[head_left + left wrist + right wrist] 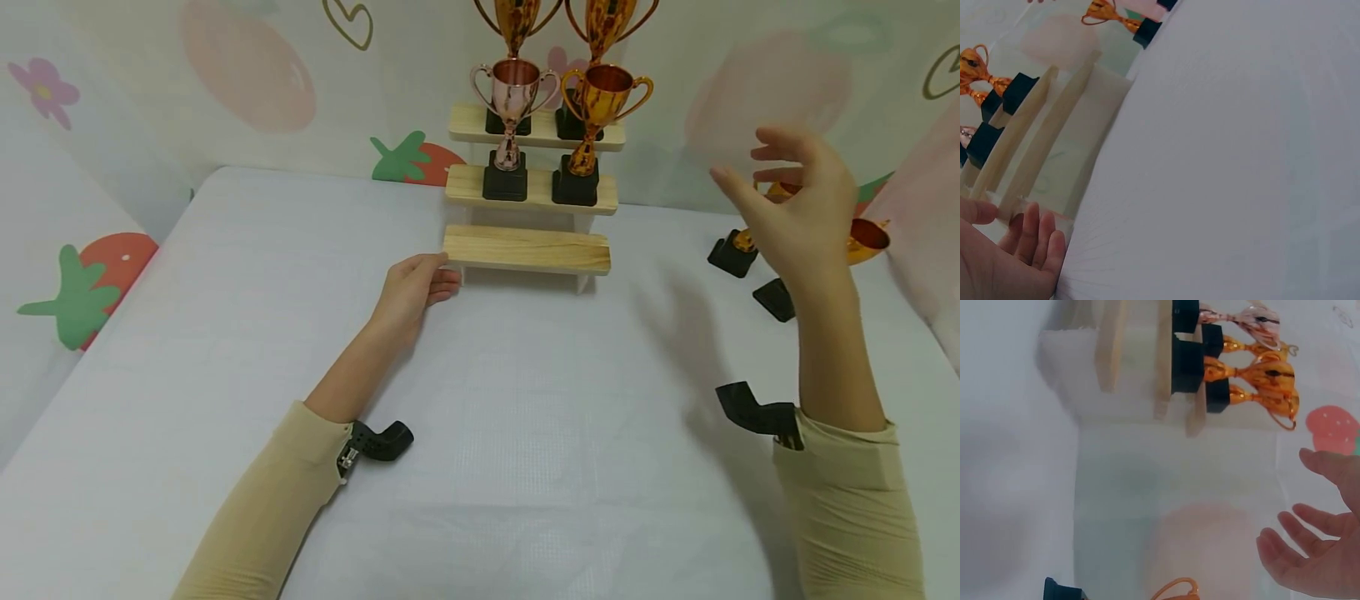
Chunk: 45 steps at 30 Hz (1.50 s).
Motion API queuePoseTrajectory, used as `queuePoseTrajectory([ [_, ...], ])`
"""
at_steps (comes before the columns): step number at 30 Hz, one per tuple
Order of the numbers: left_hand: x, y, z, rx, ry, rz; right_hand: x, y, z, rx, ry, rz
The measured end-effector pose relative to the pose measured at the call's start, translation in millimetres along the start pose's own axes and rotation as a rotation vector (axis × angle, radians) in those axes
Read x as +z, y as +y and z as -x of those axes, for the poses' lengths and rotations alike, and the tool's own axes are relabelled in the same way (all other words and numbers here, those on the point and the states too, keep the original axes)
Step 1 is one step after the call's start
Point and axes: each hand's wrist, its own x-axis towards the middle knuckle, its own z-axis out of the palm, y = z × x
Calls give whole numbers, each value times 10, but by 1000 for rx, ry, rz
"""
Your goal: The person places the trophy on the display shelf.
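A three-step wooden display stand (527, 248) stands against the back wall. My left hand (408, 292) holds the left end of its lowest board, thumb at the edge and fingers curled beneath in the left wrist view. On the middle step are a pinkish trophy cup (515, 104) and a gold trophy cup (600, 108), both on black bases. Two taller gold trophies, one of them this trophy (517, 21), occupy the top step. Raised at the right, my right hand (806, 200) has spread, slightly bent fingers and holds nothing.
Two gold trophies are on the white table (525, 417) at the right, partly hidden behind my right hand; one shows its cup (868, 240), the other its black base (731, 254). The patterned backdrop (660, 158) rises right behind the stand.
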Motion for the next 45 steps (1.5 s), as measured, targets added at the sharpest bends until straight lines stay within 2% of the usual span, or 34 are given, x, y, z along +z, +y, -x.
queuePoseTrajectory([
  [5, 23, 13, 24, -8, 9, -3, -58, 76, 38, 29, 24, -27],
  [14, 18, 9, 18, -12, 10, -3, -70, 228, 79, 0, 53, -12],
  [29, 11, 15, 17, -5, 5, -24, -194, 309, 58, 55, 90, -70],
  [38, 9, 6, 8, -2, 5, -32, -279, 343, 65, 124, 127, 139],
  [45, 12, 10, 8, -4, 6, -35, -380, 387, 49, 152, 173, 138],
])
